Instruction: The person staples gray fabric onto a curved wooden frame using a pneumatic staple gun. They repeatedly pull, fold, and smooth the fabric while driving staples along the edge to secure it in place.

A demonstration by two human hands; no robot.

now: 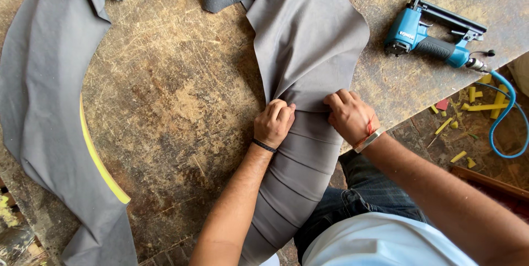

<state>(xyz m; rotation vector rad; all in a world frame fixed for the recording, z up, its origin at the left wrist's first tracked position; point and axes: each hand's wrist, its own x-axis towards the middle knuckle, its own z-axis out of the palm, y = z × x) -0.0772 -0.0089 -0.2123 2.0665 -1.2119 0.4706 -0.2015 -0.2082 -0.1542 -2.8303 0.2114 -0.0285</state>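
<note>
A long curved padded piece wrapped in grey fabric (pixel 300 167) runs from the table's middle toward my lap, with several cross creases. Loose grey fabric (pixel 308 34) bunches and spreads above it. My left hand (pixel 273 123) is closed, pinching the fabric on the piece's left side. My right hand (pixel 349 115) grips the fabric on the right side, near the table's edge. A black band sits on my left wrist, a metal bangle and red thread on my right.
A blue pneumatic staple gun (pixel 432 37) lies at the right on the worn wooden table (pixel 176 106), its blue hose (pixel 504 117) hanging off the edge. A grey-covered curved piece with yellow foam (pixel 102 161) lies at left. Yellow foam scraps (pixel 468 106) litter the floor.
</note>
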